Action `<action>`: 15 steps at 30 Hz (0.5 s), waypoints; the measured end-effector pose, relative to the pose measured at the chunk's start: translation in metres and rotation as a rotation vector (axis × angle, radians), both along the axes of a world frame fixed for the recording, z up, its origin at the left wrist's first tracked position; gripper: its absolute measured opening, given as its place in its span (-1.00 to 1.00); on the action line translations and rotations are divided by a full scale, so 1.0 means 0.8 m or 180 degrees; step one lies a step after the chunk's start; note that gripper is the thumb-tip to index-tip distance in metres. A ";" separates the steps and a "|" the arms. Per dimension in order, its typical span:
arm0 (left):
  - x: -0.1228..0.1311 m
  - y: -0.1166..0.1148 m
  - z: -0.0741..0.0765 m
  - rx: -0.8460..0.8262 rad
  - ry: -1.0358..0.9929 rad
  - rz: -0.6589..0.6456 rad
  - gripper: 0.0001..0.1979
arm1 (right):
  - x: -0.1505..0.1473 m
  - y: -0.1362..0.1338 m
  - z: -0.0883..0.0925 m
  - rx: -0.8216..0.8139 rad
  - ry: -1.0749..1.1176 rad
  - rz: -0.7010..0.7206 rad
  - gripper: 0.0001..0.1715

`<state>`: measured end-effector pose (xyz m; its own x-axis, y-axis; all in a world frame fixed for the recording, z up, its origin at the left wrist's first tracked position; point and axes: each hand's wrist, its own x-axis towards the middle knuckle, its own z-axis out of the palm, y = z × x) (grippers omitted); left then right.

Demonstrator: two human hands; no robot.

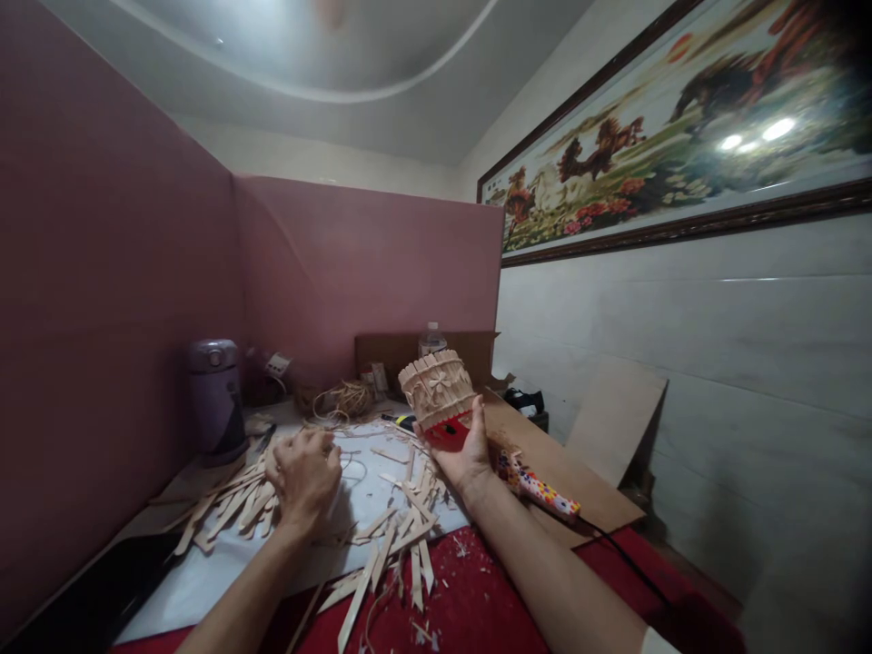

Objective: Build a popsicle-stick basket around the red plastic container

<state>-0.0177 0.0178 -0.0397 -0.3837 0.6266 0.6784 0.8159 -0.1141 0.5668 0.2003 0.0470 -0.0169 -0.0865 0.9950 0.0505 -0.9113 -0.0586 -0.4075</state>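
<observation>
My right hand point(467, 459) is palm up and closed around the lower part of a small round pot point(440, 386) covered in pale wooden sticks. A wooden flower sits on the pot's side, its base is red, and it tilts toward the left. On the left, my left hand point(304, 477) has its fingers curled under, beside a fanned pile of flat wooden sticks point(249, 500); whether something is in those fingers is hidden. Cut stick pieces point(401, 536) lie scattered between my hands on white paper point(371, 490).
A flower-patterned glue gun point(541, 486) with a black cord lies on cardboard point(586, 495) at the right. A purple flask point(216, 400) stands at the left. Behind are a bundle of twine point(347, 400) and a clear bottle point(432, 338). Red cloth point(490, 590) covers the front.
</observation>
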 end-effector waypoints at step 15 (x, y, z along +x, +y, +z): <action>0.021 -0.013 0.014 0.0021 0.0588 0.0149 -0.67 | -0.002 -0.002 -0.001 0.0042 -0.0055 0.0087 -0.29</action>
<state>-0.0012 0.0076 -0.0285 -0.2806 0.6062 0.7442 0.9106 -0.0769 0.4061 0.1989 0.0455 -0.0175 -0.1145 0.9915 0.0620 -0.9024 -0.0777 -0.4239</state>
